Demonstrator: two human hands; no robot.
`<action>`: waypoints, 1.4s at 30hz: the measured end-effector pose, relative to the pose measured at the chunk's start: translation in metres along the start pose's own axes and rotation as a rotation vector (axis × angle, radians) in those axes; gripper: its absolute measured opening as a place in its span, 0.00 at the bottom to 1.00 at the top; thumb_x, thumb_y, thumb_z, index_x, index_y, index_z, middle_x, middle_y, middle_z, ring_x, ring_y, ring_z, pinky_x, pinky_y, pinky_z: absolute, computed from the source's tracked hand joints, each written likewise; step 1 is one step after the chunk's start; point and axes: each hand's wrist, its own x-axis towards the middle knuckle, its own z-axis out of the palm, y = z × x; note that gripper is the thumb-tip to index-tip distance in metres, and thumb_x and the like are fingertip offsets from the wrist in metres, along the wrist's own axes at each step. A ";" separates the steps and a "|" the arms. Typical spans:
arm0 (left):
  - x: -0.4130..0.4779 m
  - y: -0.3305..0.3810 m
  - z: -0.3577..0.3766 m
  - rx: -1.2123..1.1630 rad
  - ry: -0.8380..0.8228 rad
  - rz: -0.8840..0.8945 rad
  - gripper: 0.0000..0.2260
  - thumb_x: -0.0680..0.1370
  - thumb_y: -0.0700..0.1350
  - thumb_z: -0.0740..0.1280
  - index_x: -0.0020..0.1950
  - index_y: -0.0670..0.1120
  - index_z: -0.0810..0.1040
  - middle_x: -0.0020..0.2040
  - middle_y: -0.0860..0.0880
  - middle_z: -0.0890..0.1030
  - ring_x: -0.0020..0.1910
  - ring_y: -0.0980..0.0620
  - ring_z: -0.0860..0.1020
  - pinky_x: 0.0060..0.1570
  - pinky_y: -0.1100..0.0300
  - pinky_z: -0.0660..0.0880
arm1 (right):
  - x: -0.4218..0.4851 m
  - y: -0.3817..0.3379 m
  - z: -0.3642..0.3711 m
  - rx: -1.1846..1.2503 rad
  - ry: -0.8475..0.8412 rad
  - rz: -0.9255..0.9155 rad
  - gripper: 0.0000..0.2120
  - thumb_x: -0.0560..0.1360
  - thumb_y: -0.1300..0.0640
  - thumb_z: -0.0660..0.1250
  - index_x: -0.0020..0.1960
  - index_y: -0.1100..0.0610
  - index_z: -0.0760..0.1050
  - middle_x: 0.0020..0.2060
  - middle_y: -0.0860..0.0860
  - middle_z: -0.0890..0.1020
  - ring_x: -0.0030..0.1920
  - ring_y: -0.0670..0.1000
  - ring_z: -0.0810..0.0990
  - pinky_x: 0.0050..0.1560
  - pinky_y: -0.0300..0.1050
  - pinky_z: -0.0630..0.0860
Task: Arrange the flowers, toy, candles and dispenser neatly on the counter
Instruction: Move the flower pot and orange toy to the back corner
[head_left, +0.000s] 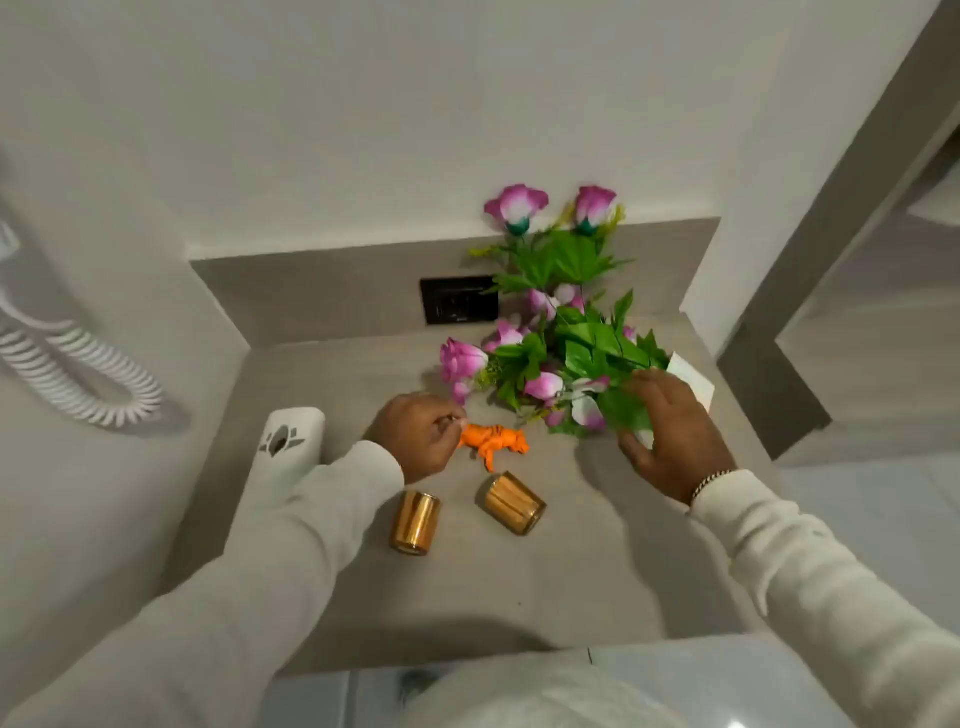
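A bunch of pink artificial flowers (561, 332) with green leaves lies on the beige counter (545, 582), its upper blooms leaning against the back wall. My right hand (670, 441) grips its lower end, where a white base (688, 379) shows. My left hand (415, 434) pinches the tail end of an orange toy tiger (496, 441) at the counter's middle. Two gold glass candles lie on their sides in front of the toy, one on the left (414, 522) and one on the right (514, 503). A white dispenser (288, 441) lies at the counter's left side, partly under my left sleeve.
A black wall socket (458, 300) sits in the backsplash behind the flowers. A white coiled cord (78, 374) hangs on the left wall. Walls close the counter in on the left, back and right. A glossy white surface lies below the counter's front edge.
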 end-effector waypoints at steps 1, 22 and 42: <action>-0.001 0.001 0.007 0.027 -0.088 -0.017 0.10 0.72 0.46 0.64 0.48 0.46 0.83 0.44 0.44 0.85 0.42 0.43 0.81 0.46 0.54 0.77 | -0.005 0.005 0.004 -0.013 -0.020 -0.013 0.26 0.65 0.63 0.76 0.61 0.66 0.75 0.60 0.65 0.78 0.61 0.68 0.76 0.61 0.60 0.73; 0.065 0.000 0.043 0.375 -0.641 0.020 0.18 0.72 0.40 0.68 0.61 0.45 0.73 0.61 0.43 0.75 0.55 0.41 0.77 0.52 0.50 0.74 | 0.085 0.089 -0.018 -0.196 -0.383 0.292 0.37 0.57 0.40 0.78 0.63 0.51 0.73 0.54 0.56 0.81 0.53 0.60 0.78 0.50 0.48 0.74; 0.092 0.041 0.101 0.331 -0.409 0.307 0.21 0.71 0.33 0.64 0.64 0.45 0.69 0.70 0.42 0.67 0.63 0.39 0.71 0.44 0.46 0.76 | 0.010 0.079 0.041 0.518 0.509 0.683 0.30 0.53 0.38 0.75 0.48 0.48 0.68 0.42 0.48 0.77 0.40 0.46 0.76 0.39 0.24 0.65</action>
